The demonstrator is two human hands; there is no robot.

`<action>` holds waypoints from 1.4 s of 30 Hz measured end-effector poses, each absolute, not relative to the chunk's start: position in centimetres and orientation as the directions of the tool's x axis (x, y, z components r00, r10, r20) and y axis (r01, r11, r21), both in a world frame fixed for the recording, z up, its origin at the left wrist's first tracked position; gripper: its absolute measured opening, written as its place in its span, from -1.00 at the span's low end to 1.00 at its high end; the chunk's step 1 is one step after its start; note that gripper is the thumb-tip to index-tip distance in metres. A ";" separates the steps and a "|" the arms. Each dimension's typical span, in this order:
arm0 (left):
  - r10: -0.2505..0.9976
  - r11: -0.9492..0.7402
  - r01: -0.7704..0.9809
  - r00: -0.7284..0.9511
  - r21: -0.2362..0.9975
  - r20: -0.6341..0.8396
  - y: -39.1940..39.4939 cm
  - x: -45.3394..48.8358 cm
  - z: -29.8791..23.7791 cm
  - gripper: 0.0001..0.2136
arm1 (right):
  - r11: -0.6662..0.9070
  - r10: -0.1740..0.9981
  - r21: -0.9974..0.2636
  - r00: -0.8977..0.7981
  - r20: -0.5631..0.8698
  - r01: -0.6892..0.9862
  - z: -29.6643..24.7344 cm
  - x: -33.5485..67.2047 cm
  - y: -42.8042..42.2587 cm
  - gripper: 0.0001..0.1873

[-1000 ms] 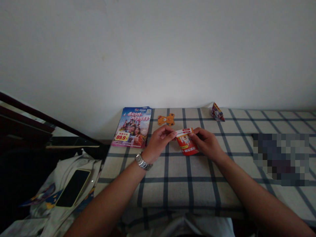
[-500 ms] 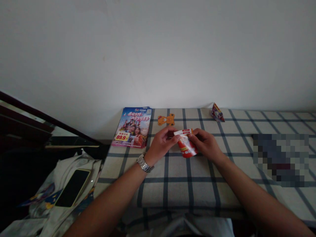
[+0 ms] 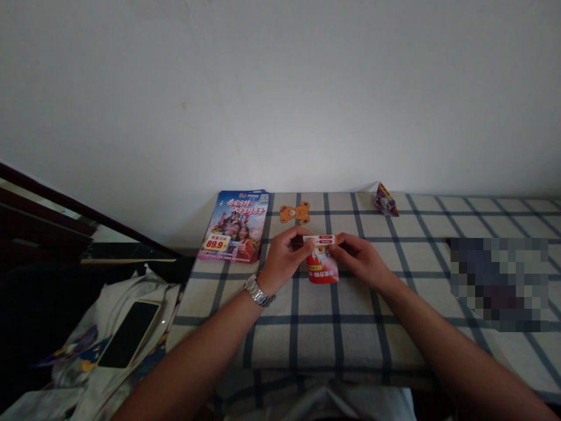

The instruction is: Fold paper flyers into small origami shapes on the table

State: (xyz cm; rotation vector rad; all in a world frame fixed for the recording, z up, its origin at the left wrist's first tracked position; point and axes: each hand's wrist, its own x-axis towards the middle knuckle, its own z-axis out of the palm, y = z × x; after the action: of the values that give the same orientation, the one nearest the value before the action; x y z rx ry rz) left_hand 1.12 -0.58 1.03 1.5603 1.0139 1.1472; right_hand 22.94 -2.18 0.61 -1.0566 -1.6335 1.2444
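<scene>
A red and white printed paper (image 3: pixel 322 266), partly folded, is held just above the checked tablecloth (image 3: pixel 333 327). My left hand (image 3: pixel 284 260), with a metal watch at the wrist, pinches the left end of its white top strip. My right hand (image 3: pixel 357 257) pinches the right end of the same strip. Both hands have their fingers closed on the paper. The red lower part hangs down between them.
A stack of colourful flyers (image 3: pixel 235 225) lies at the table's back left. An orange bear-shaped cutout (image 3: pixel 295 213) and a small folded paper shape (image 3: pixel 385 200) sit near the wall. A phone (image 3: pixel 130 333) rests on cloth left of the table. A blurred patch covers the right side.
The paper has shifted left and turned upright. Its white top strip is now folded narrower and level between my two hands.
</scene>
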 end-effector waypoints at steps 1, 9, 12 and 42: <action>0.951 -0.238 0.099 0.227 0.966 0.212 -0.6 1.1 1.0 -0.75 | 0.167 0.939 -0.974 -0.327 0.110 0.153 0.7 23.0 -2.2 -0.71; 0.936 -0.241 0.128 0.294 0.962 0.195 -0.7 1.1 1.0 -0.77 | 0.200 0.957 -0.955 -0.253 0.142 0.220 0.6 23.2 -2.2 -0.70; 0.928 -0.267 0.154 0.309 0.951 0.210 -0.8 1.2 1.0 -0.78 | 0.202 0.968 -0.939 -0.204 0.148 0.280 0.3 23.3 -2.2 -0.67; 0.910 -0.304 0.103 0.326 0.947 0.257 0.3 0.0 0.9 -0.80 | 0.323 0.946 -0.805 -0.153 0.285 0.498 1.0 23.7 -2.0 -0.65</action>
State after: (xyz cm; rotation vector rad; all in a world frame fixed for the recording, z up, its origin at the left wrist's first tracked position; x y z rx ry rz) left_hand 0.03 0.29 0.90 1.6658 0.9252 1.0927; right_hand 23.74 -2.03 0.96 -1.2913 -1.7844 0.7030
